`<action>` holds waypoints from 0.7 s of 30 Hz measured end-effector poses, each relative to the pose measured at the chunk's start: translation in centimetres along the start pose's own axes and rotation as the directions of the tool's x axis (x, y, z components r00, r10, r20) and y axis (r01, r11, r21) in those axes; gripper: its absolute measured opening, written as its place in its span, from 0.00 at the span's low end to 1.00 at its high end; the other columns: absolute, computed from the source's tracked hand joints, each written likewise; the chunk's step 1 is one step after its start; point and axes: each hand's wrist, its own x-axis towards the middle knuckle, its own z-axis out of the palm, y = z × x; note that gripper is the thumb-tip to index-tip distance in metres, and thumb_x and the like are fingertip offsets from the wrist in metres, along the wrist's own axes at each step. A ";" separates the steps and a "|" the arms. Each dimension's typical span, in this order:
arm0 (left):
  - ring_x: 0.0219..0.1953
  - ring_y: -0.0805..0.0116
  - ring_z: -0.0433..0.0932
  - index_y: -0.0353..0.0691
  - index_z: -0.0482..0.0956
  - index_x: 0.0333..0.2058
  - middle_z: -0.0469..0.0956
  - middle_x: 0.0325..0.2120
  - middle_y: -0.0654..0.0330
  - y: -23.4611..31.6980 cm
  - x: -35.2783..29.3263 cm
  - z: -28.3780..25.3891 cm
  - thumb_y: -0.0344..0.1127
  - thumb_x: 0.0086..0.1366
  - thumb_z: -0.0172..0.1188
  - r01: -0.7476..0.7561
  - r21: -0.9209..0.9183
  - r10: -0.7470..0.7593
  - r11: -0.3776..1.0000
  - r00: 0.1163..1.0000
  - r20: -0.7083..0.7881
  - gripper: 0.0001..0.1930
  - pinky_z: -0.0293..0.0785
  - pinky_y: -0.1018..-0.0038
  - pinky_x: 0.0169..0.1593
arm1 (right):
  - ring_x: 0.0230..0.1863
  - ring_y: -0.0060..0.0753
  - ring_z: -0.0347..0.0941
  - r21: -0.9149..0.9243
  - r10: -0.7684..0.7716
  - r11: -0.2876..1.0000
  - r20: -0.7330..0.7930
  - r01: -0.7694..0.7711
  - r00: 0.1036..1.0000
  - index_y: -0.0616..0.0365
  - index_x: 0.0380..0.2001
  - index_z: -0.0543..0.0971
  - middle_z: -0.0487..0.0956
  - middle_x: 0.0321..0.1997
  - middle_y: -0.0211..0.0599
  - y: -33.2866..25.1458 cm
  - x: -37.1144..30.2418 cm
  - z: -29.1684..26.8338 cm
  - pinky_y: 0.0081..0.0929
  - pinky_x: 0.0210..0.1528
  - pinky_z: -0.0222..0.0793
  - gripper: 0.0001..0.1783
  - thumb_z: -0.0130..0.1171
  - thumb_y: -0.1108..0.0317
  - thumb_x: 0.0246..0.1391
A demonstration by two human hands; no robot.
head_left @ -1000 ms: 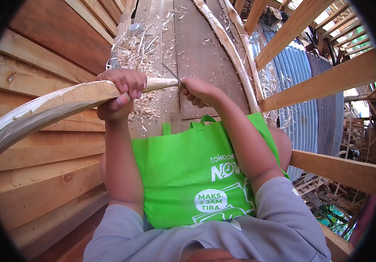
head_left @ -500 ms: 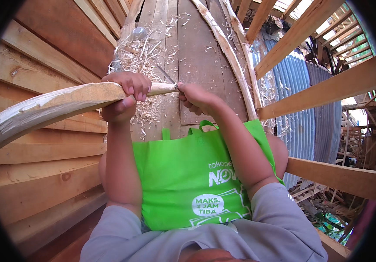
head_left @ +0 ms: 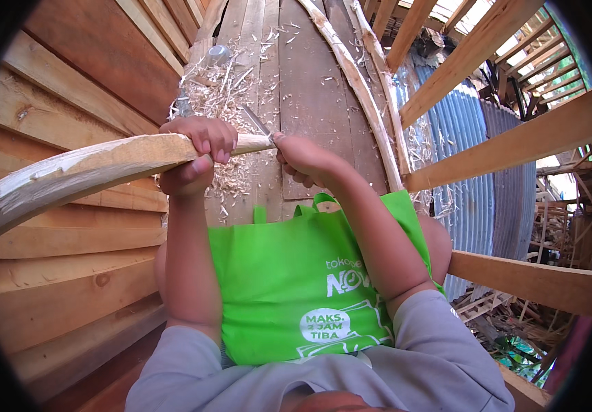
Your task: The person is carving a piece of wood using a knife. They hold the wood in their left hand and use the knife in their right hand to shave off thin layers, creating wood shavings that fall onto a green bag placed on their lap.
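A long wooden pole [head_left: 90, 163], pale and partly stripped, comes in from the left edge and tapers to a whittled tip. My left hand [head_left: 198, 151] is wrapped round it a short way behind that tip. My right hand [head_left: 303, 158] is closed on a knife, its handle hidden in the fist. The knife's thin blade [head_left: 257, 121] points away and to the left, crossing at the pole's tip. A green cloth bag [head_left: 282, 275] lies spread over my lap, below both forearms.
Wood shavings [head_left: 224, 96] are heaped on the plank floor [head_left: 310, 69] beyond my hands, with a clear cup [head_left: 218, 54] among them. Stacked boards [head_left: 69, 226] form the left side. Two long peeled poles [head_left: 358, 79] lie at right, beside wooden railings [head_left: 509, 141] and corrugated metal sheets [head_left: 464, 172].
My right hand and the knife have shifted slightly left along the tip, and the blade is tilted a little differently. My left hand keeps its hold on the pole.
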 end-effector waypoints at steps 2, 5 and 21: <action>0.25 0.69 0.68 0.43 0.68 0.29 0.69 0.22 0.63 -0.1 0.6 0.3 0.34 0.54 0.58 0.001 0.004 -0.001 1.000 1.000 0.008 0.08 0.62 0.69 0.37 | 0.13 0.17 0.42 0.026 0.076 0.997 0.011 -0.076 0.997 0.47 0.21 0.61 0.54 0.16 0.21 1.2 1.9 -2.1 0.24 0.15 0.36 0.19 0.37 0.50 0.62; 0.25 0.69 0.68 0.43 0.68 0.30 0.69 0.22 0.63 -0.2 0.5 0.0 0.35 0.54 0.59 -0.001 0.000 0.001 1.000 1.000 0.031 0.08 0.62 0.69 0.38 | 0.13 0.16 0.43 -0.059 0.034 0.998 -0.041 -0.036 0.999 0.47 0.20 0.61 0.54 0.15 0.20 1.8 2.7 -2.1 0.25 0.14 0.36 0.21 0.37 0.48 0.63; 0.26 0.66 0.70 0.38 0.68 0.29 0.69 0.22 0.57 -0.8 0.1 1.0 0.32 0.49 0.60 -0.047 0.005 0.047 0.999 0.972 -0.231 0.11 0.66 0.66 0.37 | 0.15 0.23 0.56 0.043 0.042 0.998 -0.127 -0.037 0.991 0.58 0.37 0.69 0.63 0.19 0.27 3.4 4.3 -1.6 0.33 0.16 0.54 0.23 0.34 0.49 0.66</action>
